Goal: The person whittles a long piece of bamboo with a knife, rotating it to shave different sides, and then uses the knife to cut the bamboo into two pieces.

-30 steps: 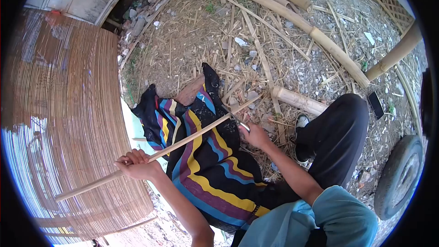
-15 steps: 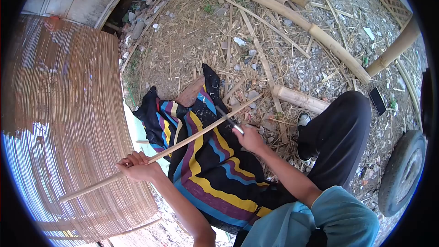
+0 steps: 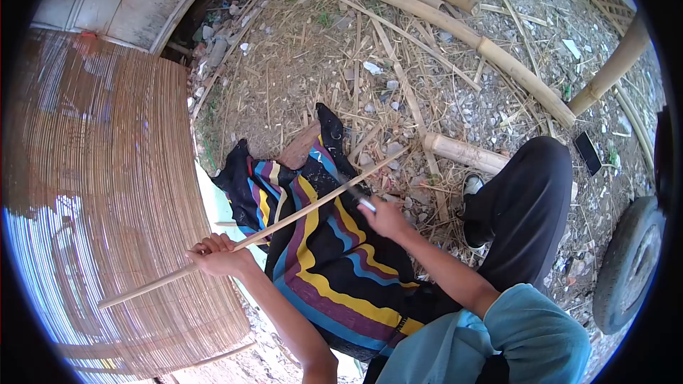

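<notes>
A long pale bamboo strip [image 3: 313,206] runs slantwise across my lap, over a black cloth with yellow, purple and blue stripes [image 3: 334,304]. Toward its lower end my left hand [image 3: 219,254] is closed around the strip. In my right hand [image 3: 389,219] is a knife [image 3: 366,205] with a light-coloured handle. Its blade is blurred and overlaps the strip near the strip's upper part. The cloth covers my lap and reaches forward to a reddish-brown block [image 3: 299,144], which it partly hides.
To the left stands a bamboo slat screen [image 3: 128,171]. Bamboo poles [image 3: 441,18] and a cut bamboo piece [image 3: 466,153] lie ahead among scattered strips and rubble. On the right are a phone [image 3: 588,153], a slanting pole [image 3: 613,71] and a tyre [image 3: 626,267].
My right hand and the knife have shifted slightly down and left along the strip. My left hand has moved a little to the right, still gripping the strip. The view has turned slightly.
</notes>
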Demonstrator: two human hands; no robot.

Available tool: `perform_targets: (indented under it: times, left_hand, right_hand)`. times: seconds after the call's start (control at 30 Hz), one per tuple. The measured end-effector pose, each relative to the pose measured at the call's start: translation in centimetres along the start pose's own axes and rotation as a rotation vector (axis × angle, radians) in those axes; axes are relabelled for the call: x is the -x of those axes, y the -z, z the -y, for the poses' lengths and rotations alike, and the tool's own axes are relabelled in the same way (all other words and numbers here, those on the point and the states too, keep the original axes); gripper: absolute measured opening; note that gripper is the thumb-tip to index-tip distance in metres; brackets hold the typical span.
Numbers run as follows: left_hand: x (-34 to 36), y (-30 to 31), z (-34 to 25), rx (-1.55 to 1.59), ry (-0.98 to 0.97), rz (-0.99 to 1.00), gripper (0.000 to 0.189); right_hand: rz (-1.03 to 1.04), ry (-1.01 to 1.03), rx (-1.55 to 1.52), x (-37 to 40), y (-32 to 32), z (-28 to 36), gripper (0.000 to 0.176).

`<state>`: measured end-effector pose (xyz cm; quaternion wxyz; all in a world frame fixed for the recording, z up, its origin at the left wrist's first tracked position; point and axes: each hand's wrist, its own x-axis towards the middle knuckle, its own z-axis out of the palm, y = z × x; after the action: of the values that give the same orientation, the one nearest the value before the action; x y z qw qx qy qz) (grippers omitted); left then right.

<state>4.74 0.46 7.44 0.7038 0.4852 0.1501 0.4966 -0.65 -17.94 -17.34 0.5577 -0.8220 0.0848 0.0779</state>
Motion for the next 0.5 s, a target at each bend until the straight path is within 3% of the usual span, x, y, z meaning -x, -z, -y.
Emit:
perform_targets:
  times: [0.07,0.2,0.4,0.47,0.5]
  left_hand:
    - [-0.2,0.2,0.0,-0.044,0.023,-0.107,0.038]
    - [0.2,0.5,0.1,-0.028,0.0,-0.004,0.038]
    - [0.4,-0.3,-0.1,-0.045,-0.038,-0.028,0.039]
    - [0.3,-0.4,0.0,-0.044,-0.039,-0.027,0.039]
    - [0.2,-0.4,0.0,-0.049,-0.039,-0.028,0.039]
  right_hand:
    - [-0.029,-0.078,0.127,-1.9,1.1,-3.9,0.05]
    - [0.002,-0.103,0.133,-2.0,2.6,-1.3,0.05]
    - [0.189,0.202,-0.098,2.4,0.6,4.9,0.044]
    - [0.194,0.211,-0.088,1.7,-0.3,3.4,0.043]
    - [0.115,0.116,-0.017,1.3,-0.5,1.7,0.043]
